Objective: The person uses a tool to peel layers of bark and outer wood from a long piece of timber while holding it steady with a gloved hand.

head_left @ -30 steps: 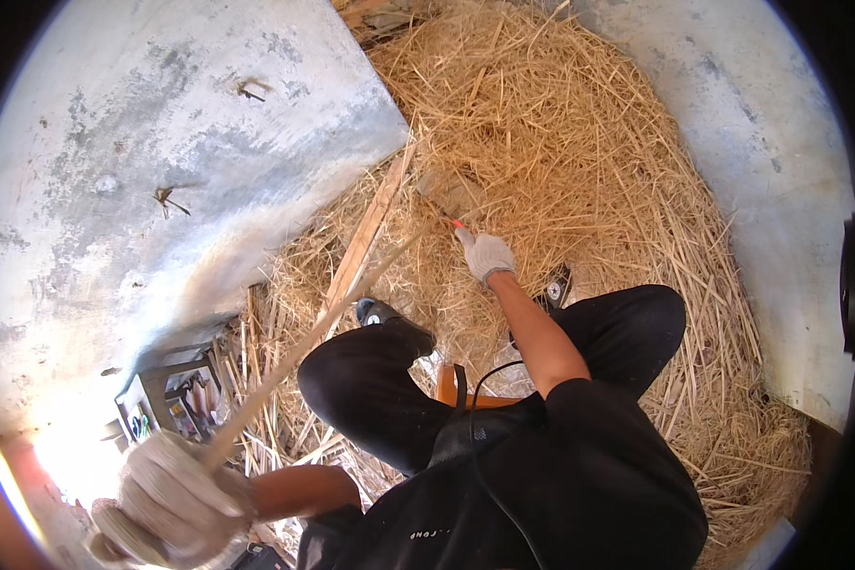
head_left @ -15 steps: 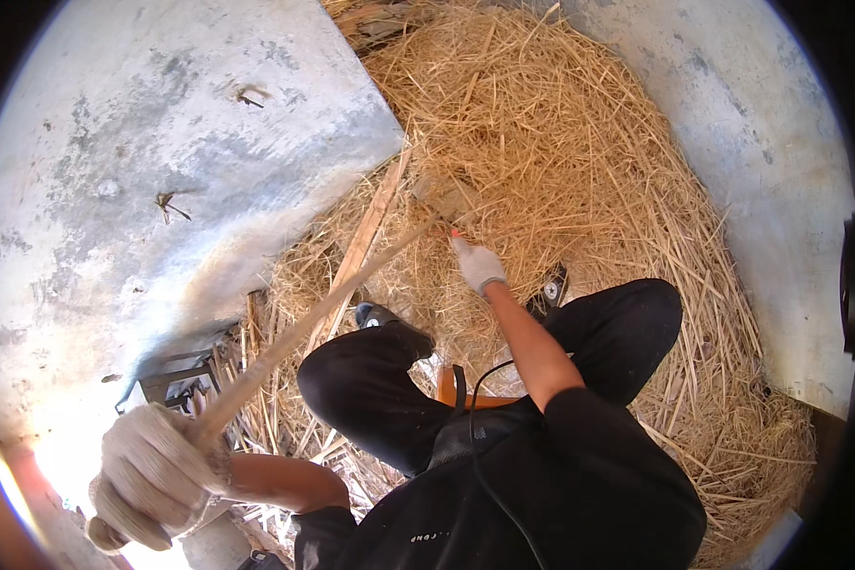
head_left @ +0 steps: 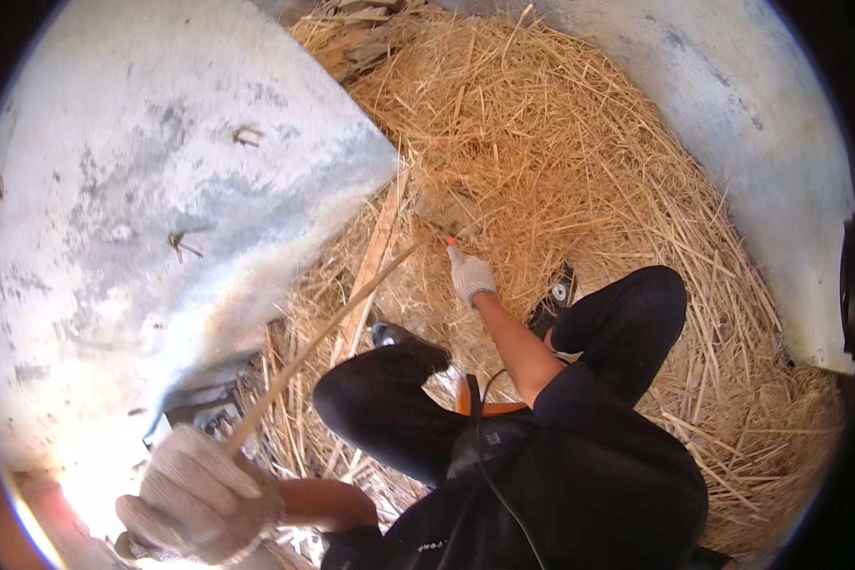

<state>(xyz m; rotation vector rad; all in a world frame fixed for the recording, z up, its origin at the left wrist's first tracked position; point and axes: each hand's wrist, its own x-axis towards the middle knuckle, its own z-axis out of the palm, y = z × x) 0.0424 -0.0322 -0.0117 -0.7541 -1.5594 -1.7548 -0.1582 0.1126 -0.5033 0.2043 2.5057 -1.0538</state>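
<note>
My left hand [head_left: 192, 494], in a pale knit glove, is closed around the near end of a long, thin tan wooden strip [head_left: 323, 332]. The strip slants up and away to the right, toward my other hand. My right hand [head_left: 471, 274], gloved too, is closed on a small tool with an orange-red part [head_left: 451, 241] showing past the fingers. Its working end lies at the far end of the strip, too small to make out. Both hands are above a floor of straw-like shavings.
A heap of shavings [head_left: 551, 142] spreads ahead and to the right, against a pale wall [head_left: 731, 114]. A flat wooden slat [head_left: 378, 249] lies beside the strip. At left stands a large whitish panel [head_left: 95, 209]. Something orange [head_left: 463, 397] shows between my bent legs.
My left hand has shifted slightly right and down, and the strip's near end has moved with it. My right hand sits slightly lower and farther left. The whole view has shifted a little.
</note>
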